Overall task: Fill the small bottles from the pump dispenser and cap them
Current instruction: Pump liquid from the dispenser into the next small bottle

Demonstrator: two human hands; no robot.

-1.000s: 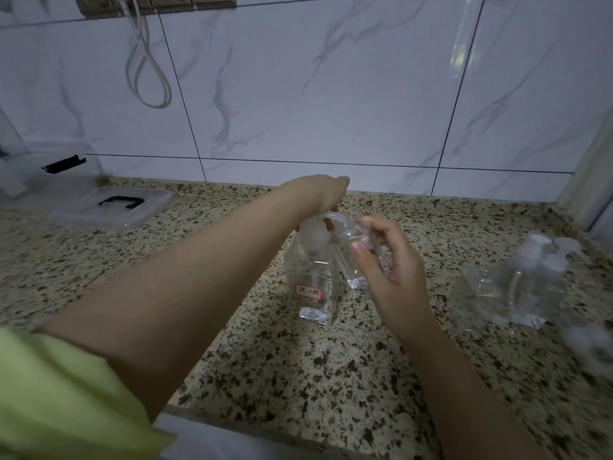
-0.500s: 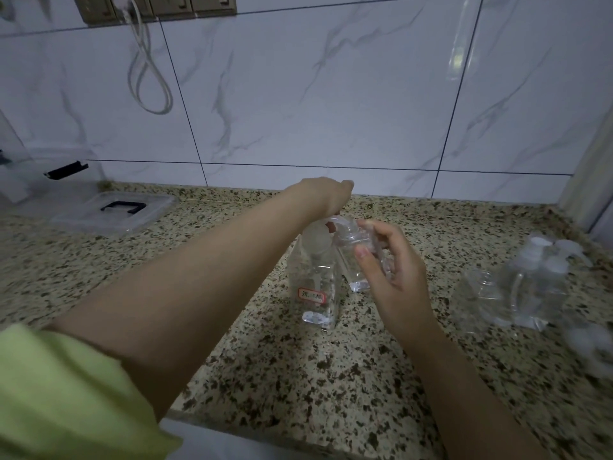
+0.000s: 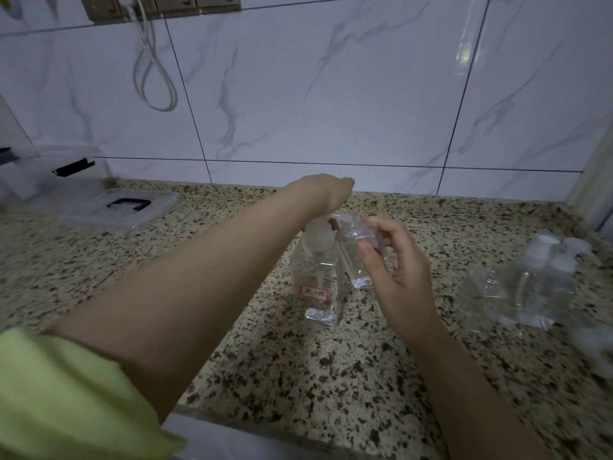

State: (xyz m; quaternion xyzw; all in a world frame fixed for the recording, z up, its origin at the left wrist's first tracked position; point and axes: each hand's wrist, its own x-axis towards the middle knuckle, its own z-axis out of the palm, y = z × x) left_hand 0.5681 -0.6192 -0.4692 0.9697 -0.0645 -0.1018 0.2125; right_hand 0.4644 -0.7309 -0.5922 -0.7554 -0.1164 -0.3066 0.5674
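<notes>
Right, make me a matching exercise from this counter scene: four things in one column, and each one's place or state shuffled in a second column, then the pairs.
Things:
1. pump dispenser
2. small bottle
3. capped bottles
4. clear lid

Places or states:
A. grouped at the counter's right end
B. gripped by the right hand
C. lying flat at far left
D. standing mid-counter, left hand on its pump

Pairs: 1-D, 2-B, 3-A, 4-C
</notes>
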